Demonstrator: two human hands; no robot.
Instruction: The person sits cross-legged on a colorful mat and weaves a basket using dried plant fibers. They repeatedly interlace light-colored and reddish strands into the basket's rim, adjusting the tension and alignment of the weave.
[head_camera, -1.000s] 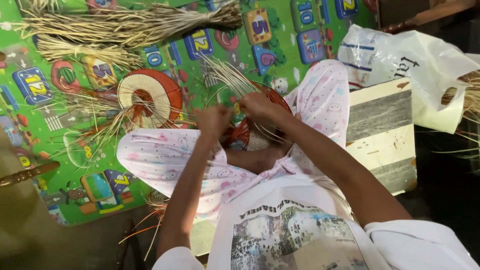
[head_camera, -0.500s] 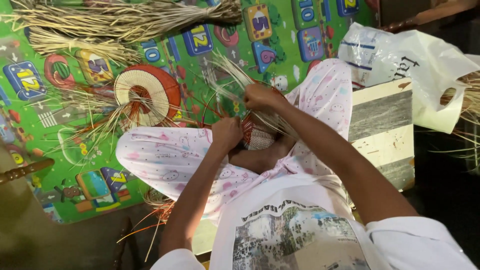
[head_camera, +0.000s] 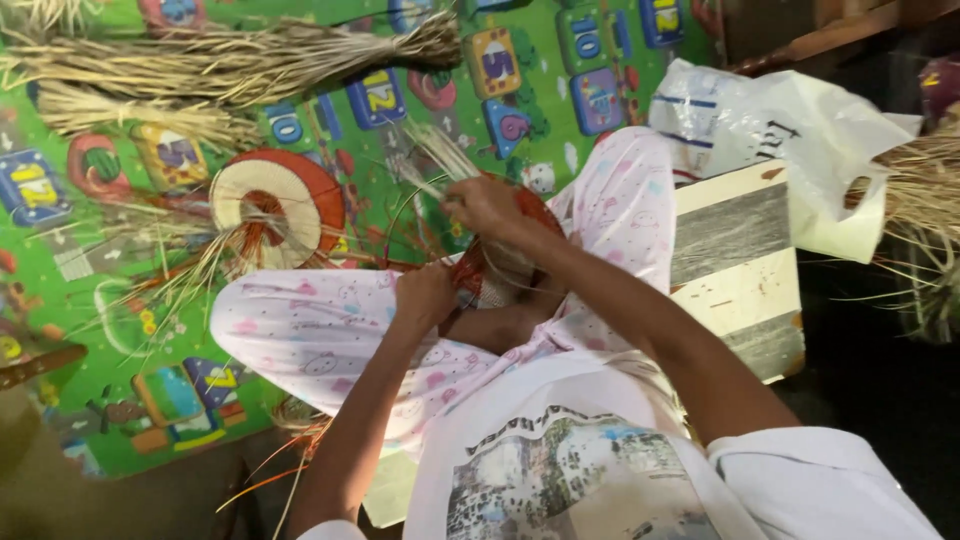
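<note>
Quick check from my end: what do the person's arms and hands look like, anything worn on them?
Both arms are bare from the short white sleeves down. The left hand and the right hand wear no gloves, and no rings, watch or bands can be made out. The sleeves belong to a white T-shirt with a printed picture on the front.

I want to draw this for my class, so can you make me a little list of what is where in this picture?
Left hand: grips the near edge of the red woven piece on the lap
Right hand: pinches pale straw strands at its far edge
Floor: green play mat with coloured blocks
On the mat: round red and cream woven ring; dry straw bundles
To the right: white plastic bag, grey and cream board
</note>
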